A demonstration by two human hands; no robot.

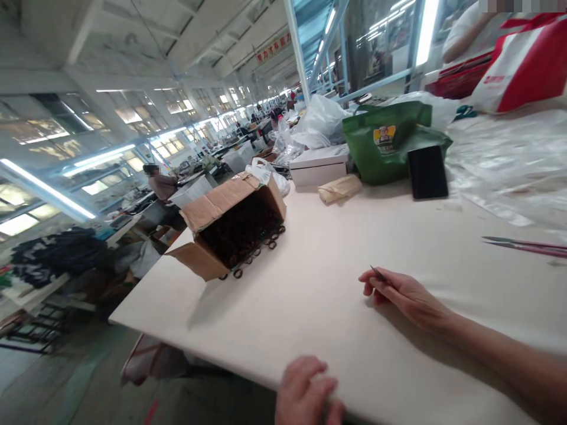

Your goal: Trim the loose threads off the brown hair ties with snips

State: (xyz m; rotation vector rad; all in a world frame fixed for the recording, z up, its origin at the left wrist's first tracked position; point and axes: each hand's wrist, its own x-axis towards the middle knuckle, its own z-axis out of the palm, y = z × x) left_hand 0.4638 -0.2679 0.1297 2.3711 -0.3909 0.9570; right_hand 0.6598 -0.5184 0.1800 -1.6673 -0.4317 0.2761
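My right hand (pixel 401 295) rests on the white table (pixel 310 283), fingers pressed together around a thin dark pointed tool (pixel 378 274) that sticks out toward the far side. My left hand (pixel 305 392) lies at the table's near edge with its fingers curled loosely; whether it holds anything is hidden. A cardboard box (pixel 233 227) lies tipped on its side to the left, full of small dark ring-shaped parts, and a few rings (pixel 254 257) have spilled out in front of it.
A green bag (pixel 385 141), a black flat case (pixel 427 172), a white box (pixel 319 166), a tan packet (pixel 340 189) and plastic sheeting (pixel 509 159) crowd the far side. Pink-handled scissors (pixel 527 246) lie at the right. Another person sits behind the box at the left.
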